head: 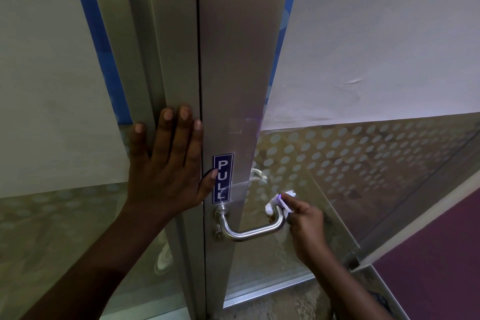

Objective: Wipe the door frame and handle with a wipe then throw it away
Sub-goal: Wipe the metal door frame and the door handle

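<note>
The right hand (305, 218) pinches the one white wipe (279, 202) in its fingers (291, 201) against the outer, upturned end of the single steel handle (249, 231), whose long bar runs sideways from its mount on the door frame (228, 86) toward that hand. The left hand (166, 163) lies flat, fingers spread and gripping nothing, on the frame's edge beside the one PULL sticker (222, 179). The right hand is much nearer the handle, so wiping it probably falls to that hand.
</note>
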